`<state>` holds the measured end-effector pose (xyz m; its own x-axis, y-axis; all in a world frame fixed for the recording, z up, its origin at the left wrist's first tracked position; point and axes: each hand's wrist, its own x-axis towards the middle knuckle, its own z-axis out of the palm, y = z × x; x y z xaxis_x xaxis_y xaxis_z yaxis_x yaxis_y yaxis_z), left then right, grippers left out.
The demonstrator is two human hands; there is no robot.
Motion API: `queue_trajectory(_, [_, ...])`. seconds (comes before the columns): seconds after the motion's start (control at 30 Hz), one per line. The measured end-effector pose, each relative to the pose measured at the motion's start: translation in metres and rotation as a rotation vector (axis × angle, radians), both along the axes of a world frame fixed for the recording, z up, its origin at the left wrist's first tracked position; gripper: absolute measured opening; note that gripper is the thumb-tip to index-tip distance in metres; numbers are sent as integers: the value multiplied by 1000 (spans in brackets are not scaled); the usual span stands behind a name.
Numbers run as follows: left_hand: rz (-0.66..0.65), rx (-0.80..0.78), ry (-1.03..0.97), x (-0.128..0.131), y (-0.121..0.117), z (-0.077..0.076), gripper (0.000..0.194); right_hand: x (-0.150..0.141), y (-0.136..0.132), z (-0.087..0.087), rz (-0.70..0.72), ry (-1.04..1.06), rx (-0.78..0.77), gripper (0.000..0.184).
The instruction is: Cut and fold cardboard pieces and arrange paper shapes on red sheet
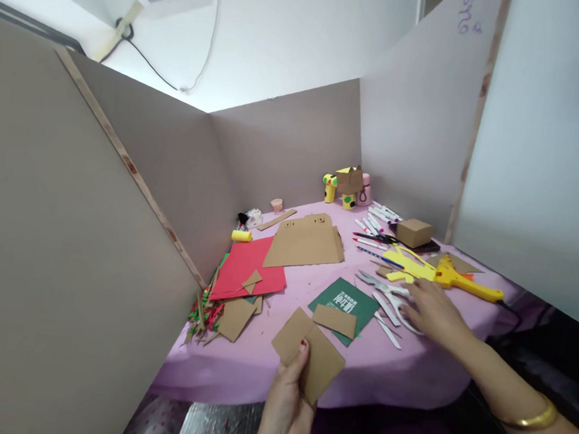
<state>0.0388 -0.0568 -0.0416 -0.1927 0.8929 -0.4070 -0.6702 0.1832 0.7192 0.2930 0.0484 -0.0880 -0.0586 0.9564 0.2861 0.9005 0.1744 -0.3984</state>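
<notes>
My left hand (285, 404) pinches a brown cardboard piece (309, 352) at the table's front edge, thumb on top. My right hand (432, 312) reaches out to the right and rests over the handles of white scissors (388, 298), fingers curled round them. A smaller cardboard piece (334, 319) lies on a green card (345, 303) between the two hands.
A pink cloth (313, 292) covers the table. On it lie red paper (248, 267), a large cardboard cut-out (305, 243), paper scraps (206, 314), a yellow glue gun (462, 279), markers (377, 220), a small box (413, 232) and a yellow paper figure (345, 184). Grey partition boards (92, 241) surround it.
</notes>
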Motion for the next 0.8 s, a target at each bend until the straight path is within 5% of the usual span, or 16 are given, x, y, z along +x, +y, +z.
queue_trajectory(0.07, [38, 23, 14, 6, 2, -5, 39, -23, -20, 3, 64, 215, 40, 39])
queue_trajectory(0.17, [57, 74, -12, 16, 5, -13, 35, -74, -56, 7, 463, 749, -248, 37])
queue_trajectory(0.23, [63, 126, -28, 17, 6, -18, 31, -103, -70, 11, 541, 843, -260, 34])
queue_trajectory(0.37, [-8, 202, 84, -5, 16, -26, 38, -128, -62, 29, 551, 633, -69, 28])
queue_trajectory(0.47, [154, 260, 435, -35, 27, -32, 49, -132, -42, 36, 588, 299, 77, 21])
queue_trajectory(0.53, [224, 304, 674, -49, 34, -38, 45, -137, -30, 31, 604, 178, 105, 19])
queue_trajectory(0.6, [144, 349, 801, -54, 38, -44, 37, -143, -24, 20, 606, 156, 103, 19])
queue_trajectory(0.67, [65, 372, 827, -52, 40, -51, 31, -147, -21, 10, 600, 141, 108, 19])
queue_trajectory(0.8, [104, 361, 788, -44, 41, -55, 29, -147, -24, 0, 606, 122, 121, 16])
